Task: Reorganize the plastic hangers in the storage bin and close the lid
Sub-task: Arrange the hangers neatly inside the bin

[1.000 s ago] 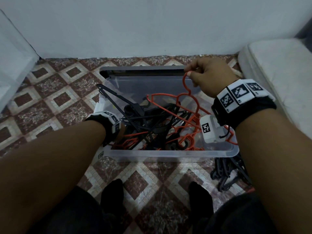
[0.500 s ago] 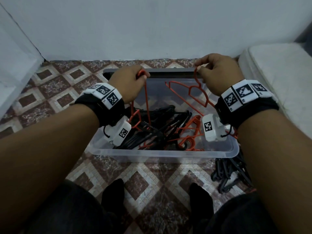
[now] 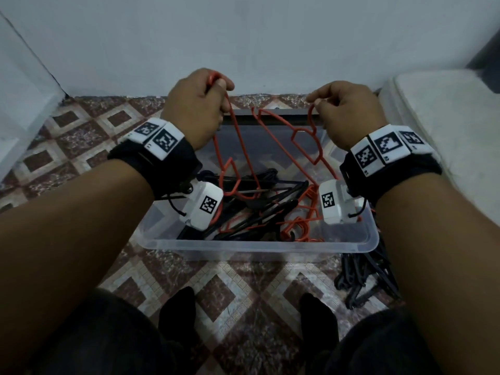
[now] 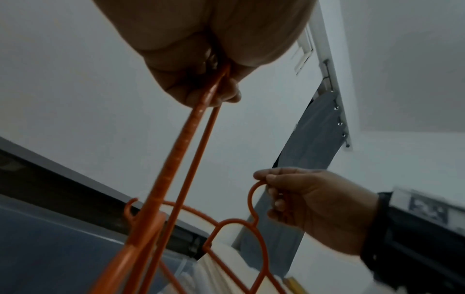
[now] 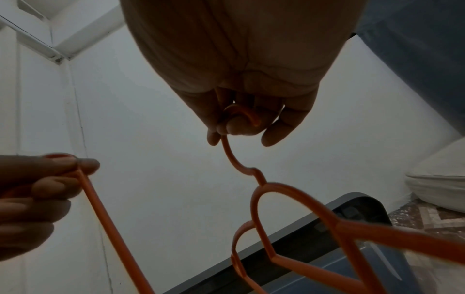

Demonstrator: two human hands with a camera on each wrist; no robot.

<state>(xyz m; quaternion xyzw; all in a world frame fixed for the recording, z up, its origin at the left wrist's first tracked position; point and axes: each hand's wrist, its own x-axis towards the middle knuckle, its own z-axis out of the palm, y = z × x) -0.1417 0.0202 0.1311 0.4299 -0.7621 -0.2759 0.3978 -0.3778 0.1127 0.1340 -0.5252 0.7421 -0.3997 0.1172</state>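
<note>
A clear plastic bin (image 3: 257,246) sits on the tiled floor with a tangle of black hangers (image 3: 259,196) and orange ones (image 3: 297,226) inside. My left hand (image 3: 221,85) grips one orange hanger (image 3: 238,147) by a corner where two bars meet (image 4: 201,111), and it hangs down into the bin. My right hand (image 3: 319,100) pinches the hook (image 5: 241,113) of a second orange hanger (image 3: 305,139) above the bin's far side. The dark grey lid (image 3: 273,116) lies behind the bin by the wall.
More black hangers (image 3: 362,277) are piled on the floor at the bin's right front corner. A white cushion (image 3: 446,117) lies to the right, and a white wall (image 3: 243,36) stands behind. My feet in black socks (image 3: 178,307) are in front of the bin.
My left hand came up out of the bin with an orange hanger and raised it high. My right hand lifted its orange hanger a little higher.
</note>
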